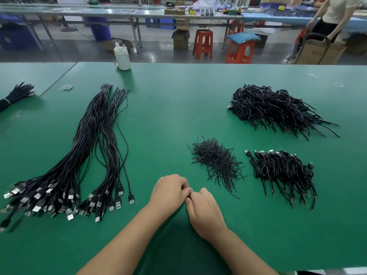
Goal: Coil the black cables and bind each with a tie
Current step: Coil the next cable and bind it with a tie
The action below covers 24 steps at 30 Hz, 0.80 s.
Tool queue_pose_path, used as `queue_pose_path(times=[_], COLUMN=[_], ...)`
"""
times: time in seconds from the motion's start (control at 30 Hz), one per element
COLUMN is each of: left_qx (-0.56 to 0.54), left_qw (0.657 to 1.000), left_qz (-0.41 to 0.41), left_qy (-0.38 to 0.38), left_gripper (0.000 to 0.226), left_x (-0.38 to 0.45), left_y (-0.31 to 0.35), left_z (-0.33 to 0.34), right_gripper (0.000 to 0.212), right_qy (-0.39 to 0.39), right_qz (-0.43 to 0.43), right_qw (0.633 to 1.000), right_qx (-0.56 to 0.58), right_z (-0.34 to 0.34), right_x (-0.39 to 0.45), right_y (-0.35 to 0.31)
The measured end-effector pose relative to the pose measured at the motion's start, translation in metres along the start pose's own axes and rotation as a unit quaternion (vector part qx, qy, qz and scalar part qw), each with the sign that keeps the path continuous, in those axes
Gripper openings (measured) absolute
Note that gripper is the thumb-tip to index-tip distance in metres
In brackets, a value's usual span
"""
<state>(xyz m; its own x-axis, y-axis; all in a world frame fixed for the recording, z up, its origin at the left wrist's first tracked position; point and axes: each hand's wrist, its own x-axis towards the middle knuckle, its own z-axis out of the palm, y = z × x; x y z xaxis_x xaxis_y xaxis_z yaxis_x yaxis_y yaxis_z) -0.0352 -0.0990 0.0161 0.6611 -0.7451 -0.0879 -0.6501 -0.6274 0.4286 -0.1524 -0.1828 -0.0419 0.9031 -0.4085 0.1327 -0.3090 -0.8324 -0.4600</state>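
The black cables are judged light, limp and springy; a coil would be best held across its gathered loops, so that it cannot spring open while a tie is twisted round its waist. A small dark item (188, 196), probably a coiled cable with its tie, is pinched between the curled fingertips of the left hand (169, 190) and the right hand (204, 212), though most of it is hidden; both hands are held knuckles-up, low over the green table (178, 108), wrists angled inward. The uncoiled cables (83, 155) lie well left of the fingers; the ties (216, 161) lie just beyond and right of them; the bound coils (284, 171) lie further right.
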Motion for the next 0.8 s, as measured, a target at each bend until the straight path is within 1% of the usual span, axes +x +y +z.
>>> queue_pose_path(times=[0.07, 0.1, 0.13, 0.17, 0.27, 0.33, 0.5, 0.53, 0.63, 0.7, 0.73, 0.77, 0.8], left_qx=[0.035, 0.048, 0.063, 0.081, 0.103, 0.116, 0.108, 0.119, 0.198, 0.24, 0.251, 0.252, 0.243], left_qw=[0.998, 0.997, 0.995, 0.993, 0.988, 0.985, 0.99, 0.989, 0.975, 0.964, 0.959, 0.956, 0.956], left_qz=[0.053, 0.066, 0.073, 0.081, 0.103, 0.11, 0.091, 0.092, 0.103, 0.117, 0.129, 0.142, 0.153], left_qy=[0.001, -0.002, -0.007, -0.015, -0.05, -0.057, -0.019, -0.014, -0.01, 0.008, 0.022, 0.037, 0.061], left_gripper=[0.038, 0.045, 0.048, 0.046, 0.028, 0.023, 0.021, 0.022, 0.021, 0.009, 0.007, 0.019, 0.028], left_x=[-0.003, -0.004, -0.005, -0.004, -0.005, -0.006, -0.012, -0.012, -0.012, -0.017, -0.02, -0.023, -0.024], left_y=[0.002, 0.002, 0.001, 0.001, -0.001, 0.0, 0.004, 0.005, 0.013, 0.022, 0.026, 0.027, 0.026], left_z=[0.001, 0.001, 0.001, 0.0, -0.006, -0.009, -0.007, -0.007, -0.005, -0.006, -0.006, -0.005, -0.004], right_gripper=[0.034, 0.034, 0.033, 0.032, 0.033, 0.034, 0.032, 0.032, 0.031, 0.029, 0.027, 0.025, 0.023], right_qy=[0.01, 0.013, 0.012, 0.009, -0.004, 0.0, 0.001, -0.001, -0.007, -0.021, -0.028, -0.034, -0.04], right_qz=[-0.002, -0.004, -0.007, -0.013, -0.028, -0.023, -0.015, -0.013, 0.011, 0.047, 0.064, 0.081, 0.106], right_qw=[1.0, 1.0, 1.0, 1.0, 0.999, 0.999, 0.999, 0.999, 1.0, 0.998, 0.997, 0.996, 0.993], right_qx=[0.011, 0.013, 0.011, 0.003, -0.032, -0.033, -0.029, -0.03, -0.028, -0.027, -0.026, -0.012, 0.025], right_z=[-0.001, -0.002, -0.003, -0.003, -0.002, -0.002, -0.002, -0.002, -0.001, -0.001, -0.001, -0.002, -0.005], right_x=[0.0, 0.0, 0.0, 0.0, 0.0, 0.0, 0.0, 0.0, 0.001, 0.003, 0.004, 0.005, 0.007], right_y=[-0.001, -0.002, -0.002, -0.002, -0.002, -0.002, -0.004, -0.004, -0.006, -0.013, -0.017, -0.02, -0.024])
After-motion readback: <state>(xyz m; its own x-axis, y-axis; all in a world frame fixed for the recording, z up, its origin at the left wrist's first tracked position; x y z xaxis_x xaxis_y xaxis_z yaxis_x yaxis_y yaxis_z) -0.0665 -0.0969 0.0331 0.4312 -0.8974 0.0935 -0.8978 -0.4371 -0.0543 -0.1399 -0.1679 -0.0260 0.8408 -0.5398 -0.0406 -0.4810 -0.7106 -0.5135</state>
